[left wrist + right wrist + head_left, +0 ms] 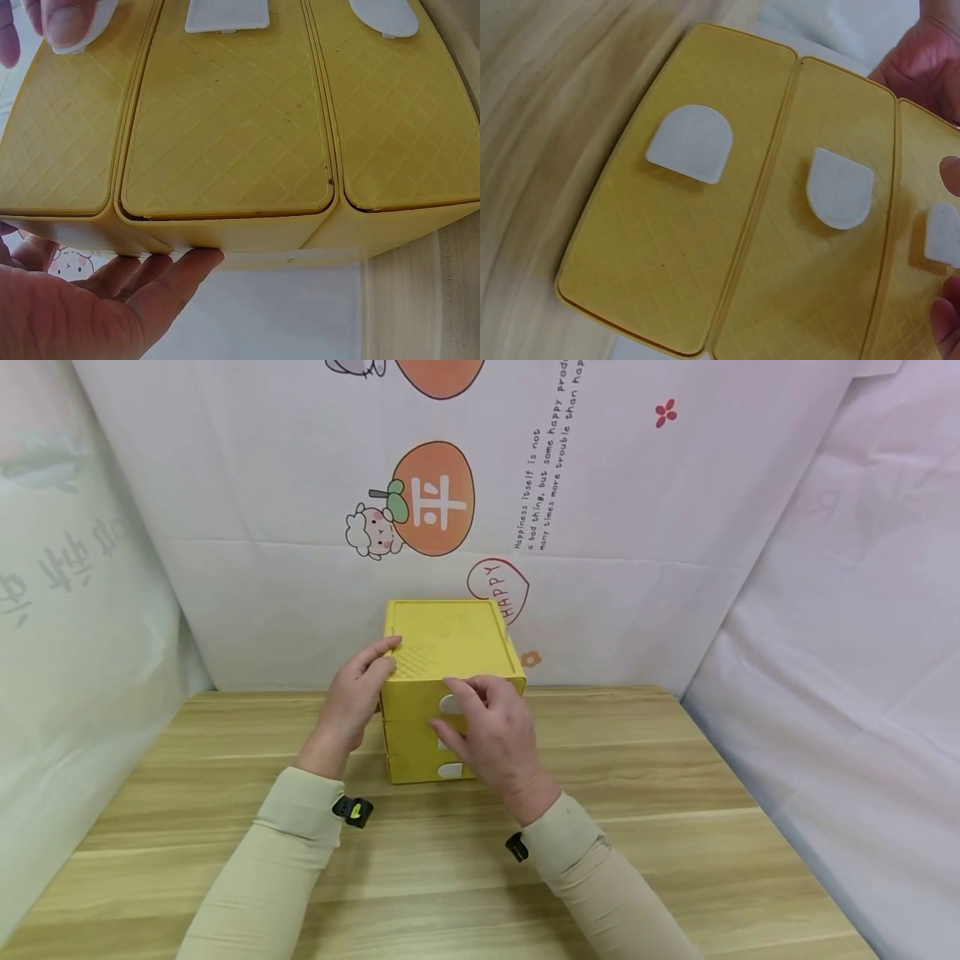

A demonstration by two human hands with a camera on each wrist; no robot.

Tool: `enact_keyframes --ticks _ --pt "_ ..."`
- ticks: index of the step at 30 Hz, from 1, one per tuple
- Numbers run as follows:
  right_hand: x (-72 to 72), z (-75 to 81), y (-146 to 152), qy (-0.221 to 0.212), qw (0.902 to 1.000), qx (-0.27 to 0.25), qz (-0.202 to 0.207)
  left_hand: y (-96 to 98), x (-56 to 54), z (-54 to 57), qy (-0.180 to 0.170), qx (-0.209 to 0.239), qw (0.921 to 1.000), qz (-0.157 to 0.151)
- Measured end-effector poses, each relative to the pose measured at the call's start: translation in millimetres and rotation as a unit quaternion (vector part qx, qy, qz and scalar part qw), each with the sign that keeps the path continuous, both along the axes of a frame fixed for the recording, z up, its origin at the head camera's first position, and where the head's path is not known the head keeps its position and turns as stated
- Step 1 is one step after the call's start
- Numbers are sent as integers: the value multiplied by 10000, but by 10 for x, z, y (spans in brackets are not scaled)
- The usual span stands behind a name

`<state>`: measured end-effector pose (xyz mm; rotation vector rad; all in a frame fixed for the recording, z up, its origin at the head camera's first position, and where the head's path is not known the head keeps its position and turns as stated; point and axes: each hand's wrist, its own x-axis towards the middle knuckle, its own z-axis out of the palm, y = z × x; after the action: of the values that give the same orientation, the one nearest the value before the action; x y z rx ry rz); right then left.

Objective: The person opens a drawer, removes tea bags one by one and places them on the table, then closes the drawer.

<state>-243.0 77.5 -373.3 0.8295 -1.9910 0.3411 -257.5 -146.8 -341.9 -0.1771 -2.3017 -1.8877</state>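
Note:
A yellow three-drawer box (457,639) stands upright on the table, its three drawers pushed in. Each drawer front bears a white handle, the bottom one (692,142) and the middle one (840,187) in full sight. My left hand (354,697) rests against the box's left side, thumb at the top edge and straight fingers (176,289) along the side wall. Just in front of the top drawer, my right hand (498,731) has thumb and fingers spread apart around the top handle (943,234), with a gap on either side of it.
Underneath is a wood-grain table (420,877). White printed cloth (300,502) hangs right behind the box, and more cloth lines the left and right sides. Dark bands (354,811) sit at both sleeve cuffs.

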Motion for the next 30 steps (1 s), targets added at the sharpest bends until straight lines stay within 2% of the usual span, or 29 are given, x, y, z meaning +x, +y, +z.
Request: enact_keyframes --ticks 6,30 --pt "-15 -53 0 -65 10000 58 21 12 -1 0 7 19 10000 36" --pt "-18 -75 -42 -170 9998 11 -53 11 -10 0 -10 28 10000 56"
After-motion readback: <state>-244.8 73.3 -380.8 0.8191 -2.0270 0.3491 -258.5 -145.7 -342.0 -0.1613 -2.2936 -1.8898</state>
